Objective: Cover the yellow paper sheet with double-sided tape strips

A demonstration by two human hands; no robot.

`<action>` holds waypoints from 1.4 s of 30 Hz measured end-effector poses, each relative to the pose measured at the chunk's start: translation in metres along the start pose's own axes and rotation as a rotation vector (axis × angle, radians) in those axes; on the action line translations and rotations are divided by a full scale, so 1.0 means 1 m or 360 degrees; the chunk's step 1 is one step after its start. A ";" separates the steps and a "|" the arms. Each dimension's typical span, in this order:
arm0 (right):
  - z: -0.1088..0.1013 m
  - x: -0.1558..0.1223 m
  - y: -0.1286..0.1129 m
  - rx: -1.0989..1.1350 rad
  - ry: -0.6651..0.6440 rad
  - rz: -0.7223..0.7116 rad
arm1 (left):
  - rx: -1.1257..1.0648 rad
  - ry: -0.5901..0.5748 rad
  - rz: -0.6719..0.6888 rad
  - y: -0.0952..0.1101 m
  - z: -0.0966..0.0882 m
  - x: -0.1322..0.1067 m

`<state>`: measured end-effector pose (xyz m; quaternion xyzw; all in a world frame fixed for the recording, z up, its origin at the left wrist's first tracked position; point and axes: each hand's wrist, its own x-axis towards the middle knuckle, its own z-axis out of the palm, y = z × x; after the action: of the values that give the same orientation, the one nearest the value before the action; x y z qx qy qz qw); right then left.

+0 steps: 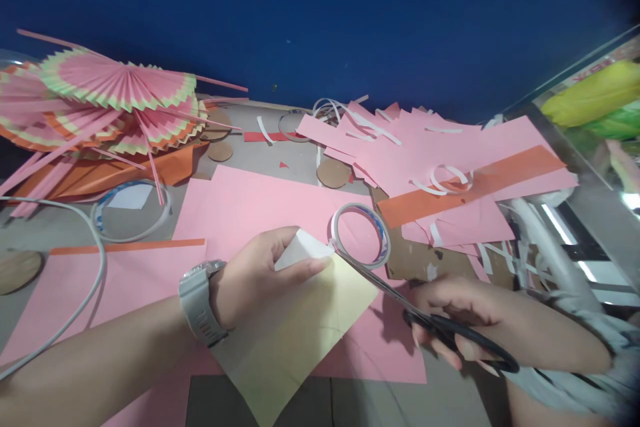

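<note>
My left hand [250,273], with a pale watch [200,300] on its wrist, pinches a pale yellow sheet of paper [295,347] between thumb and fingers. A whitish flap or corner [300,247] of it shows above the thumb. In my right hand [480,310] are scissors [440,328] with black handles, the fingers around the loops. The blade tips meet the top of the yellow sheet by my left thumb, at a small white bit. Just behind the tips is a tape roll [385,240]. Pink sheets [250,193] lie underneath.
Folded pink paper fans [125,83] are heaped at the left, near a second tape roll [167,210] and a pale cable [103,260]. Pink paper [385,147], an orange strip [475,183] and curled white strips pile up at the right. A blue panel [320,20] stands behind.
</note>
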<state>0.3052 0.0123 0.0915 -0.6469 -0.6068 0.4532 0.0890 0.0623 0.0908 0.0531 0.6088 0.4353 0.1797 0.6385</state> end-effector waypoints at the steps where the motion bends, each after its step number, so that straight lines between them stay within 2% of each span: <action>1: -0.001 0.001 -0.001 0.0016 -0.0012 0.0011 | -0.0007 -0.0002 -0.0009 0.000 0.000 -0.001; 4: -0.014 0.009 -0.003 0.0108 -0.0166 0.0095 | -0.0042 -0.0029 -0.0028 0.001 0.001 -0.001; 8: -0.034 0.021 -0.003 0.0288 -0.0712 0.0164 | -0.0064 -0.0066 -0.0025 0.002 0.001 0.000; 10: -0.038 0.024 -0.001 0.0382 -0.0801 0.0196 | -0.0061 -0.0063 -0.0022 0.002 0.001 0.001; 15: -0.034 0.024 0.000 0.0455 -0.0788 0.0247 | -0.0104 -0.0086 -0.0044 0.000 0.001 0.001; 25: -0.030 0.028 -0.001 0.0284 -0.0795 0.0109 | -0.0196 -0.0125 -0.0005 0.001 0.001 0.000; 29: -0.029 0.029 -0.002 0.0296 -0.0778 0.0173 | -0.0290 -0.0136 -0.0042 0.000 0.003 0.000; 35: -0.032 0.033 -0.002 0.0202 -0.0967 0.0157 | -0.0230 -0.0102 -0.0095 -0.002 0.002 0.000; 42: -0.033 0.032 -0.007 0.0230 -0.0977 0.0183 | -0.0320 -0.0125 -0.0089 -0.002 0.001 0.001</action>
<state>0.3186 0.0565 0.0995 -0.5053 -0.5339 0.6734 -0.0783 0.0631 0.0903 0.0503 0.5357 0.4066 0.1806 0.7177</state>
